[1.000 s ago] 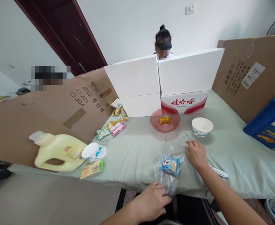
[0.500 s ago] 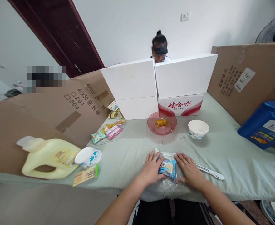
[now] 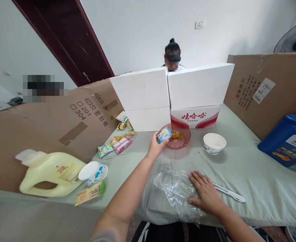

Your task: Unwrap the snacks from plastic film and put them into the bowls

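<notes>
My left hand (image 3: 156,145) reaches forward and grips a small blue snack packet (image 3: 163,134), held at the near left rim of a pink plate (image 3: 184,141). A yellow-wrapped snack (image 3: 176,135) lies on that plate. My right hand (image 3: 205,193) lies flat, fingers spread, on the right side of a crumpled clear plastic bag (image 3: 174,188) near the table's front edge. A white plastic utensil (image 3: 229,193) lies just right of that hand.
A white bowl (image 3: 214,143) stands right of the plate. Several snack packets (image 3: 119,143), a yellow jug (image 3: 49,173), a blue-patterned bowl (image 3: 92,172) and a flat packet (image 3: 89,193) lie left. A blue jug (image 3: 287,139) is right. White boxes (image 3: 173,95), cardboard walls and a seated person (image 3: 173,58) are behind.
My left hand took the blue packet out of the clear bag and carried it forward to the pink plate. My right hand stayed pressed on the bag.
</notes>
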`<state>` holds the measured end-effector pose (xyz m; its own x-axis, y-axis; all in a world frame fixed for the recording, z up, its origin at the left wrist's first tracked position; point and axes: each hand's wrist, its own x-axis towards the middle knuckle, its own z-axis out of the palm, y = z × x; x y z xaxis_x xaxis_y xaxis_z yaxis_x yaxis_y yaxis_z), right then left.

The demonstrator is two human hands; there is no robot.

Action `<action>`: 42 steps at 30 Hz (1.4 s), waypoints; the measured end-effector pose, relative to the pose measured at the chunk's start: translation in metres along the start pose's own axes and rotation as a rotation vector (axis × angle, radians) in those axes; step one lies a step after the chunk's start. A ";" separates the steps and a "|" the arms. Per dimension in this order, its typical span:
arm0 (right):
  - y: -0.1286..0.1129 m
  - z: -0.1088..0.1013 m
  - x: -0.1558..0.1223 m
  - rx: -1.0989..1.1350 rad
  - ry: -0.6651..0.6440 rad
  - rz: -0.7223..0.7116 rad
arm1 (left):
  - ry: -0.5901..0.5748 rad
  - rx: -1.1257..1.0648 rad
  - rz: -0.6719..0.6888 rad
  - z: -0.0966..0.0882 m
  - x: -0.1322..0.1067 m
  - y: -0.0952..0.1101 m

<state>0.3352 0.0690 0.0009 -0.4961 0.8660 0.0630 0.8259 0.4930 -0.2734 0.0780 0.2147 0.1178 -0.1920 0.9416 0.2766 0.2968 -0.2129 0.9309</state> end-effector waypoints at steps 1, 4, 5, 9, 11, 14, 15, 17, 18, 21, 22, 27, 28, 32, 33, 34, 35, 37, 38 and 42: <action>0.000 0.000 0.000 -0.005 0.003 0.001 | 0.025 0.037 0.029 0.008 0.006 0.006; 0.001 0.001 -0.001 -0.023 0.018 -0.006 | -0.041 0.182 0.239 0.023 -0.007 0.013; 0.002 0.003 -0.002 -0.029 0.025 -0.014 | -0.150 0.213 0.337 0.026 -0.021 0.012; 0.005 0.010 -0.002 -0.071 0.074 -0.056 | -0.853 0.335 0.540 0.020 -0.094 -0.014; 0.006 0.014 -0.001 -0.099 0.102 -0.061 | -0.968 0.537 0.531 0.008 -0.121 -0.032; 0.005 0.017 0.000 -0.130 0.126 -0.039 | -0.787 0.883 0.353 -0.017 -0.136 -0.055; 0.004 0.017 0.000 -0.134 0.127 -0.028 | -0.702 0.967 0.279 -0.027 -0.137 -0.061; 0.003 0.015 0.000 -0.132 0.113 -0.004 | -0.532 1.084 0.153 -0.044 -0.137 -0.071; 0.003 0.013 0.000 -0.127 0.096 0.005 | -0.449 1.124 0.108 -0.051 -0.137 -0.074; 0.000 0.001 0.001 -0.111 0.031 0.028 | -0.266 1.141 0.119 -0.064 -0.142 -0.074; -0.002 -0.003 0.003 -0.107 0.024 0.040 | -0.263 1.102 0.184 -0.065 -0.144 -0.072; -0.028 -0.019 0.021 -0.077 0.160 0.042 | -0.532 0.828 0.451 -0.047 -0.143 -0.048; -0.032 -0.018 0.026 -0.072 0.172 0.029 | -0.576 0.811 0.435 -0.041 -0.139 -0.046; -0.031 -0.002 0.039 -0.087 0.081 0.057 | -0.623 0.891 0.208 -0.029 -0.124 -0.053; -0.027 0.002 0.040 -0.093 0.060 0.074 | -0.574 0.934 0.130 -0.031 -0.121 -0.058; -0.022 0.005 0.040 -0.097 0.051 0.086 | -0.504 0.974 0.058 -0.037 -0.119 -0.063; -0.018 0.007 0.039 -0.098 0.053 0.091 | -0.424 1.004 0.002 -0.044 -0.119 -0.068; -0.013 0.006 0.034 -0.087 0.083 0.086 | -0.280 1.012 -0.029 -0.064 -0.122 -0.075; -0.012 0.003 0.030 -0.072 0.112 0.074 | -0.243 0.980 0.009 -0.075 -0.125 -0.076; -0.023 -0.023 0.004 0.083 0.232 -0.046 | -0.374 0.694 0.264 -0.114 -0.146 -0.064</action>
<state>0.3205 0.0626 0.0300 -0.4499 0.8434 0.2937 0.7742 0.5322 -0.3426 -0.0197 0.0610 0.0448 0.2522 0.9337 0.2541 0.8213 -0.3454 0.4540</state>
